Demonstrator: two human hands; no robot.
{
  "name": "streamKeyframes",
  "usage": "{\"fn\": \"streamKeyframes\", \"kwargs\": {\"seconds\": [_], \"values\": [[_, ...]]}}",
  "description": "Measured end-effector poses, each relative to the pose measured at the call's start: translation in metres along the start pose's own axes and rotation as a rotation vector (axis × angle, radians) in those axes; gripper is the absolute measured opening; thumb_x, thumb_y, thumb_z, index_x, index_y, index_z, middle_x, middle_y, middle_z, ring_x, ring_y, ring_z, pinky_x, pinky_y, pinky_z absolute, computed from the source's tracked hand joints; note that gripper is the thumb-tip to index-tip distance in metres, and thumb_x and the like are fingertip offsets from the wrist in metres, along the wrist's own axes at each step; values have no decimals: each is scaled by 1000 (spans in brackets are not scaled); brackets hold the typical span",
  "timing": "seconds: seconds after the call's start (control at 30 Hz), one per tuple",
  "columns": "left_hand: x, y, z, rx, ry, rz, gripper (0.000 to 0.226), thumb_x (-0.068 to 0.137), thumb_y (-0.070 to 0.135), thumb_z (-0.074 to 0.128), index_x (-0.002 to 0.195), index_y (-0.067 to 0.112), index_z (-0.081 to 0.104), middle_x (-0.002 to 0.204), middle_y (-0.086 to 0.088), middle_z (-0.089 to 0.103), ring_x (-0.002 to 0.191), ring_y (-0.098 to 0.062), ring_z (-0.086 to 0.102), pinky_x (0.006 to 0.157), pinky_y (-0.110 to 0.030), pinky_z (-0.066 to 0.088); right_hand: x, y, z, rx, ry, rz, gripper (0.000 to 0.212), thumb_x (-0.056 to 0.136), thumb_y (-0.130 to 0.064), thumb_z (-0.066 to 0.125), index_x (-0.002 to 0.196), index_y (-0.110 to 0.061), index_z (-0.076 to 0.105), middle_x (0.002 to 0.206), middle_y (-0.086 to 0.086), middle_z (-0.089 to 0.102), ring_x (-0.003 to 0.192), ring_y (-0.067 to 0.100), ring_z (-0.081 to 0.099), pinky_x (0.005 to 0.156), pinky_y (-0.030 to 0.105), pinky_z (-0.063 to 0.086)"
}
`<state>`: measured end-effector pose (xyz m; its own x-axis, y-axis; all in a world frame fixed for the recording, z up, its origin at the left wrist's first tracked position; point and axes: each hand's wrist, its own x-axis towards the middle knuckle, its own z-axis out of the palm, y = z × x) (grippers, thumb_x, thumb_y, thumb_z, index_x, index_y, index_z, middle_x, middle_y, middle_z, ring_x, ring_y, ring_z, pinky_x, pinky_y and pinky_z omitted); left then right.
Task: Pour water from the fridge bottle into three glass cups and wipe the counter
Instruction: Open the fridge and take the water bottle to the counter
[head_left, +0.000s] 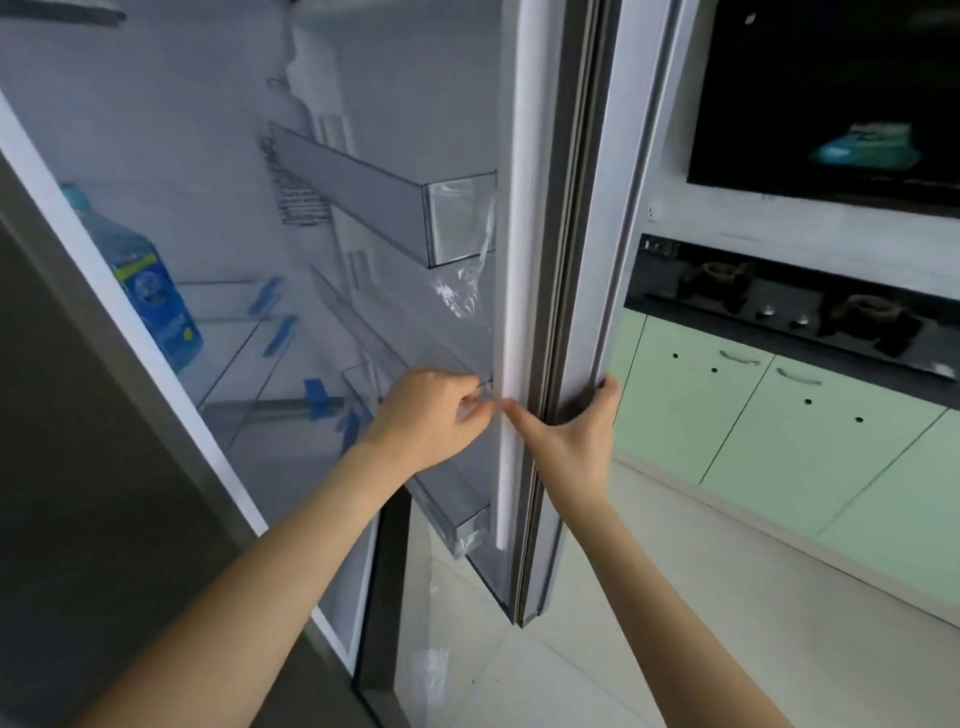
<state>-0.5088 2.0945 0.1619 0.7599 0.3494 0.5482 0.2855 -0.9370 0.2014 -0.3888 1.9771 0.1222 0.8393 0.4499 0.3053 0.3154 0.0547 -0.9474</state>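
bottle (140, 280) | clear plastic, blue label, blue cap | upright, looks full | fridge shelf, far left

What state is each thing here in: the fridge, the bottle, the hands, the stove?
Fridge door: open.
Water bottle: on a fridge shelf, cap on, untouched.
Left hand: fingers pinched at the door's inner edge.
Right hand: grip closed around the door edge.
Stove: no flame visible.
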Motion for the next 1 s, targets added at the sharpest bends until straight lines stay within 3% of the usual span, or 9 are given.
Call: {"fn": "streamKeyframes", "kwargs": {"seconds": [0.1, 0.3, 0.43, 0.57, 0.77, 1.0], "values": [[15, -5, 7, -14, 3, 75, 30, 80, 35, 71, 63, 14, 57, 54, 1, 51, 56, -21, 50, 57, -27, 37, 21, 17, -11, 35, -7, 37, 55, 61, -42, 86, 90, -30, 41, 93, 1, 56, 81, 17, 56, 74, 36, 51], [45, 1, 36, -9, 7, 203, 31, 77, 25, 70, 57, 12, 49, 55, 3, 50, 61, -20, 48, 62, -35, 40, 71, 44, -32, 107, -9, 12, 45, 64, -35, 86, 84, -31, 46, 73, -26, 57, 63, -7, 55, 57, 7, 43], [69, 7, 60, -28, 67, 200, 33, 79, 26, 71, 60, 11, 49, 57, 3, 48, 61, -18, 44, 62, -35, 38, 114, 60, -49, 132, -72, 12, 42, 66, -33, 86, 84, -29, 49, 73, -25, 60, 64, -6, 57, 59, 7, 43], [96, 15, 81, -41, 121, 106, 41, 76, 39, 78, 62, 10, 54, 62, 5, 53, 65, -17, 48, 67, -30, 37, 162, 75, -65, 151, -143, 18, 40, 66, -35, 86, 92, -30, 56, 91, -12, 70, 84, 6, 68, 69, 13, 51], [139, 31, 116, -67, 160, 5, 45, 78, 53, 65, 66, 10, 58, 65, 5, 56, 67, -16, 49, 69, -31, 40, 237, 98, -83, 150, -292, 67, 52, 60, -48, 87, 99, -27, 59, 94, -6, 71, 86, 12, 69, 72, 23, 55], [191, 36, 165, -37, 215, -114, 48, 76, 56, 68, 64, 13, 52, 63, 8, 53, 65, -14, 48, 68, -32, 37, 320, 118, -88, 175, -426, 96, 52, 65, -39, 89, 105, -27, 58, 97, -9, 71, 86, 4, 68, 67, 14, 52]]}}
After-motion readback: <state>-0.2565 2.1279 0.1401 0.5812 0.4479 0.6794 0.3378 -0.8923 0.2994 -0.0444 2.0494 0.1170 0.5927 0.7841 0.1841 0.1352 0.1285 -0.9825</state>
